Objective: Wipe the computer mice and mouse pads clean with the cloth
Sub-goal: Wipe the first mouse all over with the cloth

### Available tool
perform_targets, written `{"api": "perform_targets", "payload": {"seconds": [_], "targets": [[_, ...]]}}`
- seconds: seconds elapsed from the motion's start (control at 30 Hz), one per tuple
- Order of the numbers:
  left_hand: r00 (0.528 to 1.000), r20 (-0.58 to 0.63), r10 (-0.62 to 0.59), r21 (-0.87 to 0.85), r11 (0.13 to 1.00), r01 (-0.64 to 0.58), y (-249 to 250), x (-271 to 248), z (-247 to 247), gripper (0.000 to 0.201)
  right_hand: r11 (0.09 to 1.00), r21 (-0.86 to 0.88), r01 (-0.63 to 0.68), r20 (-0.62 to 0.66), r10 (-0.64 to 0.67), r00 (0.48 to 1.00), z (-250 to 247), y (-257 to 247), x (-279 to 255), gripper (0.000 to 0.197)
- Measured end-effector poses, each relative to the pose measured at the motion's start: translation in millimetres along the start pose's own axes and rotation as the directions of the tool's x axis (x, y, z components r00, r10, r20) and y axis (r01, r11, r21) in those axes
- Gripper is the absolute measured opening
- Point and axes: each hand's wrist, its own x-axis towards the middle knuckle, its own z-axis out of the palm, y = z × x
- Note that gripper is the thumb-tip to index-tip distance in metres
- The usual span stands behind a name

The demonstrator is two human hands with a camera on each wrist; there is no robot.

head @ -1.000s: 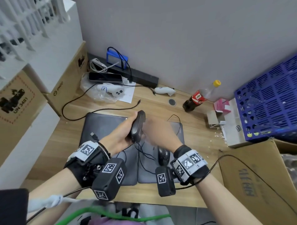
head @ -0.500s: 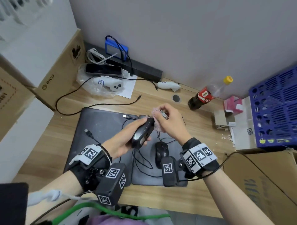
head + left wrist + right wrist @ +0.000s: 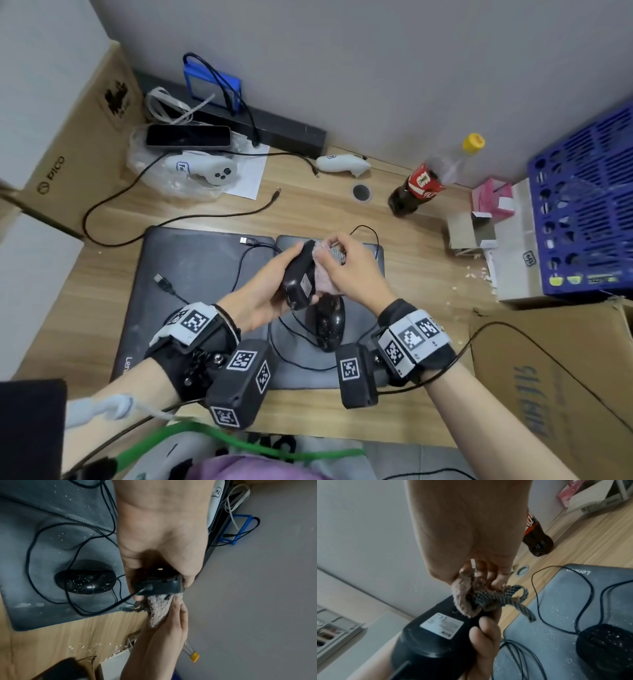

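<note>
My left hand (image 3: 263,294) grips a black wired mouse (image 3: 299,279) lifted above the pads, its labelled underside (image 3: 441,625) turned up. My right hand (image 3: 346,267) pinches a pinkish fluffy cloth (image 3: 323,274) and presses it against that mouse's far end (image 3: 159,586); the cloth (image 3: 158,609) has a checkered hanging loop (image 3: 508,595). A second black mouse (image 3: 329,322), speckled with crumbs (image 3: 85,581), lies on the grey right mouse pad (image 3: 363,308). A darker pad (image 3: 191,267) lies to the left.
Mouse cables (image 3: 301,342) loop over both pads. A cola bottle (image 3: 424,181), small cartons (image 3: 472,229) and a blue crate (image 3: 589,212) stand at the right. Cardboard boxes (image 3: 555,370) flank the desk. White controllers (image 3: 205,169), a phone (image 3: 188,136) and crumbs (image 3: 476,274) lie behind.
The left hand has turned the mouse from upright on edge to underside up and lowered it. The right hand has come back onto it with the cloth.
</note>
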Motion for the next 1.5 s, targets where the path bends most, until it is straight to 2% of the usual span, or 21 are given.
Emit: {"api": "perform_targets", "payload": {"seconds": [0.13, 0.27, 0.37, 0.53, 0.6, 0.67, 0.73, 0.8, 0.87, 0.93, 1.0, 1.07, 1.13, 1.2, 1.23, 1.3, 1.4, 1.5], "targets": [[0.999, -0.044, 0.024, -0.027, 0.999, -0.025, 2, -3, -3, 0.044, 0.999, 0.037, 0.008, -0.004, -0.008, 1.000, 10, -14, 4, 0.007], [0.988, -0.151, 0.025, -0.179, 0.983, -0.052, 7, -1, -19, 0.045, 0.977, 0.010, 0.211, 0.142, -0.210, 0.967, 27, -37, -12, 0.008], [0.986, -0.165, 0.007, -0.249, 0.967, -0.048, 12, -5, -25, 0.045, 0.966, -0.042, 0.257, 0.217, -0.242, 0.946, 20, -36, -16, 0.010], [0.994, -0.107, 0.026, -0.165, 0.985, -0.044, 12, -19, -28, 0.045, 0.976, -0.138, 0.171, 0.105, -0.157, 0.982, 18, -43, -1, 0.009], [0.994, -0.107, 0.031, -0.160, 0.986, -0.048, 13, -23, -31, 0.037, 0.970, -0.135, 0.202, 0.055, -0.196, 0.979, 30, -59, 1, 0.010], [0.991, -0.128, 0.045, -0.162, 0.985, -0.066, 15, -27, -38, 0.027, 0.949, -0.087, 0.304, 0.097, -0.295, 0.950, 45, -76, -5, 0.010], [0.989, -0.142, 0.051, -0.164, 0.984, -0.074, 18, -30, -44, 0.030, 0.918, -0.039, 0.394, 0.201, -0.379, 0.903, 53, -82, -14, 0.011], [0.992, -0.120, 0.029, -0.188, 0.981, -0.051, 21, -35, -50, 0.038, 0.908, 0.003, 0.418, 0.253, -0.405, 0.878, 48, -75, -21, 0.010], [0.997, -0.073, 0.002, -0.207, 0.978, -0.018, 23, -40, -52, 0.044, 0.925, -0.034, 0.378, 0.244, -0.359, 0.901, 34, -62, -23, 0.009], [0.999, -0.024, -0.022, -0.192, 0.981, 0.017, 20, -45, -54, 0.046, 0.943, -0.135, 0.303, 0.158, -0.282, 0.946, 26, -54, -21, 0.008], [0.999, -0.010, -0.037, -0.163, 0.986, 0.034, 16, -49, -53, 0.043, 0.950, -0.187, 0.250, 0.063, -0.242, 0.968, 30, -59, -18, 0.007], [0.999, -0.035, -0.020, -0.146, 0.989, 0.015, 12, -54, -50, 0.029, 0.940, -0.132, 0.313, 0.054, -0.309, 0.950, 45, -75, -21, 0.008], [0.997, -0.075, 0.006, -0.176, 0.984, -0.020, 13, -57, -48, 0.015, 0.905, -0.051, 0.423, 0.169, -0.410, 0.896, 59, -91, -31, 0.009], [0.995, -0.103, 0.015, -0.259, 0.965, -0.042, 16, -59, -54, 0.028, 0.872, -0.008, 0.490, 0.296, -0.466, 0.834, 64, -91, -42, 0.010], [0.995, -0.093, 0.024, -0.258, 0.965, -0.048, 18, -59, -58, 0.034, 0.872, 0.002, 0.490, 0.321, -0.465, 0.825, 60, -87, -44, 0.010], [0.998, -0.064, 0.029, -0.154, 0.987, -0.038, 19, -62, -63, 0.040, 0.905, -0.010, 0.424, 0.282, -0.405, 0.870, 47, -71, -43, 0.009], [1.000, 0.017, -0.026, -0.058, 0.998, 0.027, 11, -64, -65, 0.043, 0.958, -0.078, 0.276, 0.082, -0.269, 0.960, 32, -53, -33, 0.009], [0.993, 0.088, -0.081, -0.006, 0.997, 0.082, 0, -63, -61, 0.045, 0.980, -0.113, 0.161, -0.118, -0.175, 0.978, 43, -57, -21, 0.010]]}}
